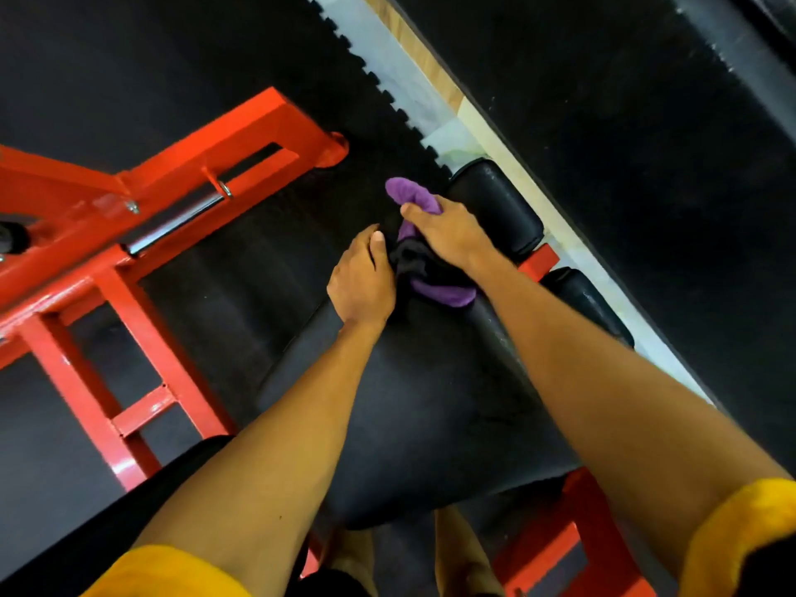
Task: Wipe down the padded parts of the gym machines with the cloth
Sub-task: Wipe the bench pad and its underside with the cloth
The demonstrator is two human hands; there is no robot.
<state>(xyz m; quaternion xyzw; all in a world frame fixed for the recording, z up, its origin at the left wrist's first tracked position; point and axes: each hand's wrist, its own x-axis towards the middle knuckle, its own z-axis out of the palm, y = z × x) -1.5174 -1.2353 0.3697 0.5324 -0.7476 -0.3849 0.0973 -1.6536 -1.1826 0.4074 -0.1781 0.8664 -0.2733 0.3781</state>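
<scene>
Right hand (448,239): our fingers curl round the cloth (448,295) and hold it in a bunch. 1 purple end pokes out past the fingertips, and another fold shows under the wrist.
Left hand (362,277): it sits just beside the right fingers, with the thumb against the dark part of the cloth. Its fingers dip over the far side out of view, so we cannot tell whether they hold the cloth, hold the pad edge, or hold nothing.
Bench (409,402): a black padded seat lies under both hands and runs from the fingers back toward us. The cloth sits at its narrow far end.
Roller pads (495,209): 2 black rollers sit to the right of the right fingers, 1 close by and 1 back along the forearm.
Red frame (107,234): it stands well to the left of the left fingers.
Step, as we judge it: we are gathering the cloth for a pass, and most of the bench looks unwiped.
Risk 1: wiping with the cloth balled up would touch only a narrow strip, so patches of pad could be missed.
Risk 2: the loose end beyond the fingertips could snag on the red bar between the rollers and pull free.
Risk 3: leaning hard at the narrow end could let the fingers slip off the smooth pad.
</scene>
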